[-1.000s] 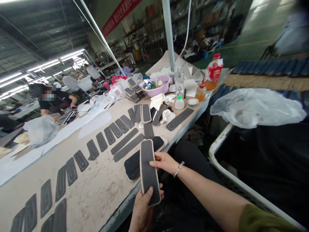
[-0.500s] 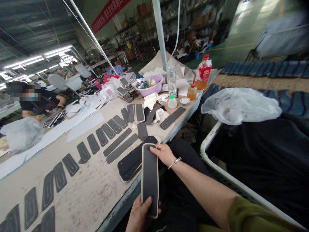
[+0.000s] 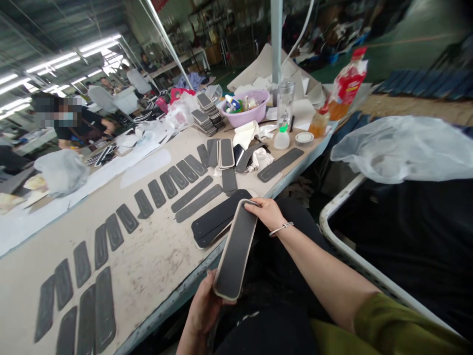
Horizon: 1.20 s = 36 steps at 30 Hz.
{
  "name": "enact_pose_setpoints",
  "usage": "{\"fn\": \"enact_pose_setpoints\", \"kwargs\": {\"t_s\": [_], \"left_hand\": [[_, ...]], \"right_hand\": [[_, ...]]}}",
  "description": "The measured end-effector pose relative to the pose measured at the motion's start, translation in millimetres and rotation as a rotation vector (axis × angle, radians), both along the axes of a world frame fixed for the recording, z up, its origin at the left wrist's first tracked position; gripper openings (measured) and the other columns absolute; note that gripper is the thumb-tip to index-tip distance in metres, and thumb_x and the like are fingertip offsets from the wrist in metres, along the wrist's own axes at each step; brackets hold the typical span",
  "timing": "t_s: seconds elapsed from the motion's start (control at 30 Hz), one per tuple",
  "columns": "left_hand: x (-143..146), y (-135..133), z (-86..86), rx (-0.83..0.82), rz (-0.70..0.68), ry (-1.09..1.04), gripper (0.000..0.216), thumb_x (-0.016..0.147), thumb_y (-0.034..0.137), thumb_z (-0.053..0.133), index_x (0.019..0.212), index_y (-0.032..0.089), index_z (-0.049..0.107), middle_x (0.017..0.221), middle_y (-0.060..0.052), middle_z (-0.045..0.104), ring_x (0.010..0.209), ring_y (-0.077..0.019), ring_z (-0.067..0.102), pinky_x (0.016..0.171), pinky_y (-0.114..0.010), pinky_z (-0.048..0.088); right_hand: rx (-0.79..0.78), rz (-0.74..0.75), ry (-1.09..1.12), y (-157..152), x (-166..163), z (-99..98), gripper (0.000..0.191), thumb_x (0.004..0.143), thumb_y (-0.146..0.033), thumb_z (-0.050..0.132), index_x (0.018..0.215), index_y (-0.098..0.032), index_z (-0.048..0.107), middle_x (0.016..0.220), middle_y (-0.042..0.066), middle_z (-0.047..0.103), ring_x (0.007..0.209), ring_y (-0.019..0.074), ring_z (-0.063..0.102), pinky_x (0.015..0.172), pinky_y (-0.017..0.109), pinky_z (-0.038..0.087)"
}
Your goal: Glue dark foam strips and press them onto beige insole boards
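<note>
A long dark grey panel (image 3: 236, 251) with rounded corners and a pale rim is held tilted over my lap, just off the table's front edge. At its upper end my right hand (image 3: 268, 213) pinches it, thumb on the face; a bracelet circles the wrist. My left hand (image 3: 207, 303) grips its lower left corner, the fingers partly hidden beneath. Right behind the panel, black strips (image 3: 214, 222) with pale edges lie stacked on the table (image 3: 158, 276). Farther left, several dark grey pieces (image 3: 114, 231) with shiny surface marks lie in a slanting row.
Beyond the strips stand a purple basin (image 3: 247, 111), a red-labelled bottle (image 3: 347, 86), a green-capped bottle (image 3: 282, 139) and piled grey panels (image 3: 207, 113). On my right is a white-rimmed cart (image 3: 332, 202) with dark cloth and a plastic bag (image 3: 402, 148). Across the table sits another person (image 3: 79, 123).
The panel has swung from nearly upright to a slant, its lower end lifted. My left thumb has moved off its face to the corner. The camera view has shifted.
</note>
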<state>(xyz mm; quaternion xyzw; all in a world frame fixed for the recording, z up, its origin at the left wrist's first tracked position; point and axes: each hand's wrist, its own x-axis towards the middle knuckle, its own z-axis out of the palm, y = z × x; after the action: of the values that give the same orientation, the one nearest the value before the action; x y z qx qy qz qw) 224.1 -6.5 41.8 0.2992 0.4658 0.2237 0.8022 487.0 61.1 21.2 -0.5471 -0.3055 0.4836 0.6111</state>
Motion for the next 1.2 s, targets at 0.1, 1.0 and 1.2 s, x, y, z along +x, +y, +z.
{"fn": "enact_pose_setpoints", "kwargs": {"t_s": [0.1,1.0,1.2], "left_hand": [[-1,-3,-1.7,-0.014,-0.014,-0.017,0.058,0.077,0.054,0.056,0.113,0.008,0.056,0.099,-0.019,0.066,0.084,-0.0283,0.066,0.061,-0.032,0.056],[-112,16,24.5,0.328,0.276,0.424,0.036,0.068,0.040,0.070,0.090,0.013,0.058,0.067,-0.002,0.065,0.056,-0.0099,0.058,0.051,-0.018,0.044],[-198,31,30.8,0.378,0.303,0.914,0.041,0.061,0.052,0.065,0.078,0.015,0.055,0.060,0.001,0.060,0.053,-0.0126,0.056,0.053,-0.023,0.043]], "right_hand": [[-0.015,-0.015,-0.055,1,-2,-2.7,0.030,0.067,-0.043,0.068,0.081,-0.016,0.070,0.065,0.000,0.063,0.056,0.0133,0.056,0.053,0.024,0.045],[0.029,0.419,-0.225,-27,-60,19.7,0.042,0.077,-0.042,0.059,0.110,-0.016,0.058,0.083,0.005,0.068,0.077,0.0196,0.063,0.068,0.029,0.050],[0.147,0.711,-0.659,-29,-158,8.9,0.052,0.081,-0.033,0.054,0.129,-0.017,0.046,0.091,0.008,0.068,0.075,0.0229,0.064,0.074,0.037,0.051]]}}
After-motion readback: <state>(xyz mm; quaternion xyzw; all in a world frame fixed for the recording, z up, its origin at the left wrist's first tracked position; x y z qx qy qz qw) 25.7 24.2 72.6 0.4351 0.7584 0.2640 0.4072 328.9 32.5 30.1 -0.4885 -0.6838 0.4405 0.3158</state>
